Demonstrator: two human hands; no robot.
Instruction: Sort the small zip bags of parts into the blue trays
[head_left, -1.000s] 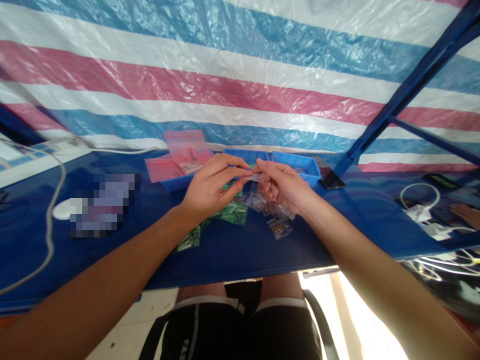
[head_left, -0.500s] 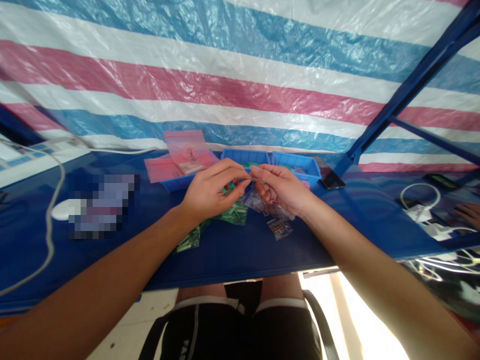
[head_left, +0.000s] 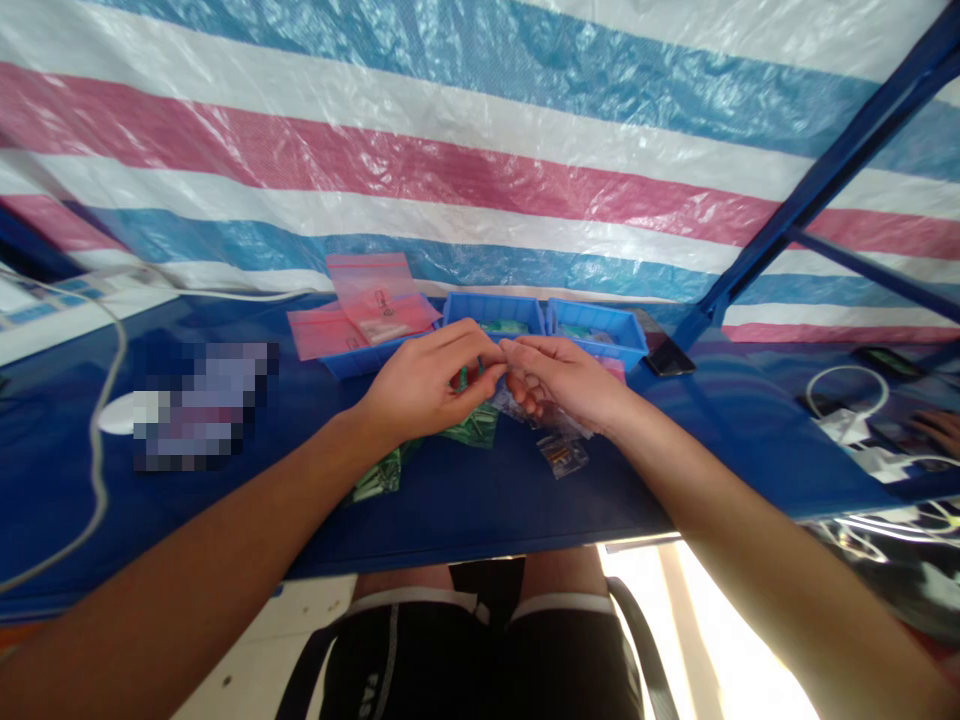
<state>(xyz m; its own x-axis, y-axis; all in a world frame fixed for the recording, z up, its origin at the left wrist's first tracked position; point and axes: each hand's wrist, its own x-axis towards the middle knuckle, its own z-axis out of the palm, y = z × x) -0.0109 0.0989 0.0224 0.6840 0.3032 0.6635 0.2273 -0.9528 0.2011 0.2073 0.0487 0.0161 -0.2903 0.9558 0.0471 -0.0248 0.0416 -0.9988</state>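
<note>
Left hand [head_left: 424, 385] and right hand [head_left: 559, 378] have closed together above the green bags [head_left: 471, 428], fingertips now pinching one small clear bag [head_left: 504, 352].

A small clear bag [head_left: 504, 352], nearly hidden, is pinched between the fingertips of both hands where they meet; its contents cannot be made out. Just below the right fingers [head_left: 525, 395] lie more clear bags [head_left: 562, 452] holding small brownish parts, flat on the tabletop. Under the left fingers [head_left: 469, 385] lie green bags [head_left: 472, 428], one more [head_left: 379, 478] nearer the wrist.
</note>
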